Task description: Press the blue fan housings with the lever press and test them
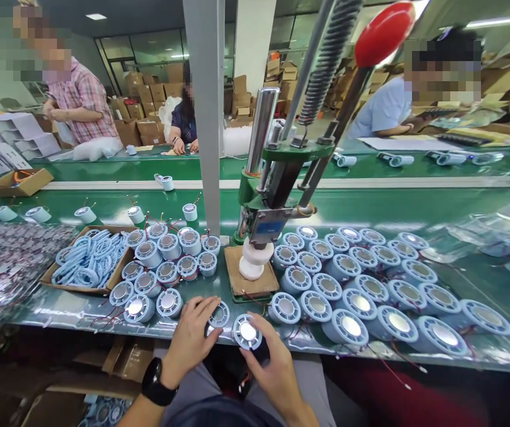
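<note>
My left hand (193,335), with a black watch on its wrist, has thumb and fingers curled round a light-blue slotted ring (224,314) at the bench's front edge. Whether a body sits beneath that ring is hard to see. Just right of it, my right hand (275,356) grips a light-blue round motor housing (247,332) between thumb and fingers, its bright silver disc facing up. Behind both hands stands a hand press (266,222) with a white round pressing head (255,259) over a brown base board (233,274).
Similar housings with thin wires crowd the bench (81,317) on both sides of the press. A cardboard box (104,290) of light-blue rings lies left. The red-knobbed lever (386,32) rises high at right. Across a green conveyor (170,204), several people are at work.
</note>
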`<state>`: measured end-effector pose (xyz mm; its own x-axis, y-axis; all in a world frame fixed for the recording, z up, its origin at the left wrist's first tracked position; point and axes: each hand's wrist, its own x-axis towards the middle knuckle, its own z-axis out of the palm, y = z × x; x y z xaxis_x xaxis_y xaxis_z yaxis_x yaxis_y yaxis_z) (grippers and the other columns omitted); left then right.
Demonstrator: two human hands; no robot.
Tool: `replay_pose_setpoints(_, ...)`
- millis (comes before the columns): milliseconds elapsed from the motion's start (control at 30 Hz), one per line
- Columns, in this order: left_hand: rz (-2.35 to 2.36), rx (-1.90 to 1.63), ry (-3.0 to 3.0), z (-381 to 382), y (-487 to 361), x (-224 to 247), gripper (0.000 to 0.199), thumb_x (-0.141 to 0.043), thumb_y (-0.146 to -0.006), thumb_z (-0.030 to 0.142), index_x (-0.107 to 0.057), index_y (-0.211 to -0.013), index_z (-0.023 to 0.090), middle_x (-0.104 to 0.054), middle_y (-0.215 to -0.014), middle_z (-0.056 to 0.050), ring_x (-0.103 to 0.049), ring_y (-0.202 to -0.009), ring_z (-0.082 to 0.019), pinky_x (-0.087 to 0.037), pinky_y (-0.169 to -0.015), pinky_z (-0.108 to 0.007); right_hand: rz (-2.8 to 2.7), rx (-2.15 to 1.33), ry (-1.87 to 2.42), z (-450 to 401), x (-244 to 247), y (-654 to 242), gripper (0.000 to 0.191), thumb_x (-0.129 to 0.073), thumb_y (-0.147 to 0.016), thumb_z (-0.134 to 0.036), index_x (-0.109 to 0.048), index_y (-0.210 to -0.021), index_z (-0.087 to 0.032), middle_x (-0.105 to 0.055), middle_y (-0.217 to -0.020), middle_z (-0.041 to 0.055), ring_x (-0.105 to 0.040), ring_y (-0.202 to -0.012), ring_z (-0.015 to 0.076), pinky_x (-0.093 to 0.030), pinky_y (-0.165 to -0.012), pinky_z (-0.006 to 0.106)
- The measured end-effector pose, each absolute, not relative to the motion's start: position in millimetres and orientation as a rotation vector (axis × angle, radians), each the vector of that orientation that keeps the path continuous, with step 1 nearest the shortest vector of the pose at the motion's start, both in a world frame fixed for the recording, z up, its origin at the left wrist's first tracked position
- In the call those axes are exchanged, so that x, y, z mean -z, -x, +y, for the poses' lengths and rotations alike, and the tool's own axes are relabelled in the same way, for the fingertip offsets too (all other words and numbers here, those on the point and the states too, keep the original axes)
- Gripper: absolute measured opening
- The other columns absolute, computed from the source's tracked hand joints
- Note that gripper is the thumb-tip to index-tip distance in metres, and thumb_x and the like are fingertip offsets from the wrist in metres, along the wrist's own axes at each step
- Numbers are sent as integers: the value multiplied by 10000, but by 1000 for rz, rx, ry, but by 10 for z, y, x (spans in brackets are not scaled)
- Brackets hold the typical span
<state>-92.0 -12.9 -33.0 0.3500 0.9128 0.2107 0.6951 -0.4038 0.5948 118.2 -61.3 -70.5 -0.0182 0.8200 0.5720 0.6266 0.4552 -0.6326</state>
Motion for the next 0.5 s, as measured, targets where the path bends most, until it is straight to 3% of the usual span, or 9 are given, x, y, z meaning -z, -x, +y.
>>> replay_pose_setpoints(133, 1466, -943, -2098, -225, 682, 244, 628, -676, -839, 198, -455, -1426, 221, -642, -1303, -113, -595, -1192, -284, -516, -1017, -475, -1654, -332, 1287, -481, 777, -1017, 605, -576, -858, -144, -417, -1439, -201, -649, -1281, 93, -660, -1161, 204, -575, -971, 330)
replay_pose_setpoints(267, 1466, -950, -2201, -299, 479, 227, 681, -657, -813, 131, -416, -1445, 215, -615, -1341, -127, -586, -1219, -301, -513, -1023, -480, -1609, -401, 1263, -394, 879, -906, 737, -488, -809, -69, -336, -1515, -218, -598, -1366, 90, -624, -1224, 190, -554, -1006, 335)
replay_pose_setpoints(500, 1516, -943, -2075, -281, 472, 269, 659, -623, -831, 141, -408, -1447, 229, -596, -1348, -127, -566, -1243, -302, -495, -1043, -502, -1653, -408, 1243, -384, 875, -920, 763, -508, -843, -82, -267, -1551, -231, -603, -1356, 97, -612, -1240, 200, -553, -1013, 360)
